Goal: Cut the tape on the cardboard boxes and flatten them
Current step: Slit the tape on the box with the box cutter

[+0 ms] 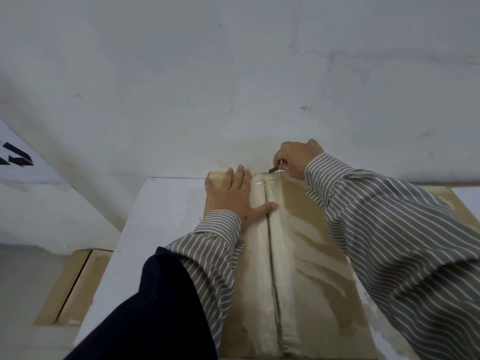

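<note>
Nearest the camera, the dark sleeve (155, 307) of the left arm crosses the lower frame, with a striped cuff past it. At far left, a flattened carton (75, 284) lies on the floor beside the white table (161, 201). On the table sits the cardboard box (311, 229), its top flaps closed and joined by a strip of tape (259, 229) along the centre seam; nothing of its contents shows. The left hand (233, 196) lies flat with fingers straight, pressing the left flap just beside the seam. To its right, the right hand (296, 157) grips a small knife (276, 168), tip at the seam's far end by the wall.

Judging from this, the cut should follow the seam toward the body, shallow and steady, the bracing thumb kept clear of the blade's path.
</note>
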Tool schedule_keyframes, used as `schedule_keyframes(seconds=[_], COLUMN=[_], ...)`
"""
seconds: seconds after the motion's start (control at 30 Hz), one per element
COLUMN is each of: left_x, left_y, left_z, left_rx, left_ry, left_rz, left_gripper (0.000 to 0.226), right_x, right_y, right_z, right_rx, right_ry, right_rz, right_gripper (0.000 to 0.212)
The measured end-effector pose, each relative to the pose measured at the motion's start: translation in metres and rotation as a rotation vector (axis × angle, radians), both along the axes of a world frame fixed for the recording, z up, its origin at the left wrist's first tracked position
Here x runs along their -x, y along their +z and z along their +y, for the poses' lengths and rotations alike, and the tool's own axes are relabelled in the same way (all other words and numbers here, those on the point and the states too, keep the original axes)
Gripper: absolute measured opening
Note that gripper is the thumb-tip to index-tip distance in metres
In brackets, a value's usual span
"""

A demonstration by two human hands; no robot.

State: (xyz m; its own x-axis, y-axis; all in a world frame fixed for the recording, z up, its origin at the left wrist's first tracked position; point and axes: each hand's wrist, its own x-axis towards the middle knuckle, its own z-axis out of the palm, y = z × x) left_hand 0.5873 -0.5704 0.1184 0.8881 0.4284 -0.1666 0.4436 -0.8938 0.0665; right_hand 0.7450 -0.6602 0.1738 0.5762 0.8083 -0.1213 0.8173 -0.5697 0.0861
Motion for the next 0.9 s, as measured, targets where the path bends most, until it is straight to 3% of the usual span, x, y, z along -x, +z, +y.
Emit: schedule_keyframes(seconds=[0.47,0.6,0.7,0.9], left_x=[0.0,0.001,0.004,0.026], left_y=[-0.001,-0.001,0.0,0.002], left_z=[0.0,0.002,-0.001,-0.022], left_rx=[-0.022,-0.026,-0.038,-0.083], left_ry=[-0.004,-0.018,-0.026,-0.047], left_rz=[0.001,-0.01,-0.068,-0.222], left_gripper=[0.106,0.103,0.095,0.06], right_x=[-0.01,-0.02,-0.008,0.045], right_y=[0.0,-0.009,-0.031,-0.125], right_z=[-0.024,-0.066,-0.113,-0.199], right_rx=[-0.048,-0.48,-0.731,-0.517], right_ry=[-0.096,-0.342,-0.591,-0.94], right_rz=[0.085,0.365,0.578,0.546], right_gripper=[0.019,0.008,0.013,0.024])
